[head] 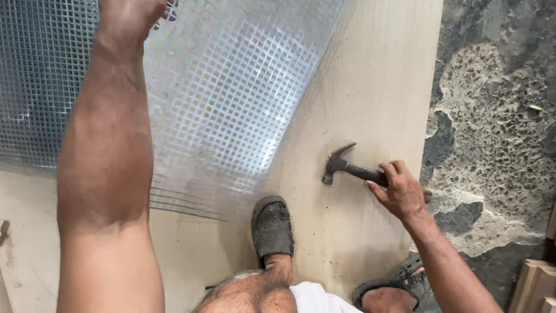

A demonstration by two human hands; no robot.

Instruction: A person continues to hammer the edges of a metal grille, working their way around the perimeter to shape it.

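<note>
A curved sheet of square wire mesh (231, 98) lies over a pale plywood board (370, 104). My left hand (130, 14) reaches up at the top edge of the view and presses on the mesh, its fingers partly out of frame. My right hand (399, 188) grips the handle of a dark claw hammer (341, 165), whose head rests on or just above the board to the right of the mesh. My foot in a dark sandal (271, 229) stands on the board near the mesh's lower edge.
Rough, pitted concrete floor (498, 116) runs along the right of the board. Pale wood strips (536, 287) stand at the bottom right corner. My other sandal (399, 281) sits at the board's right edge.
</note>
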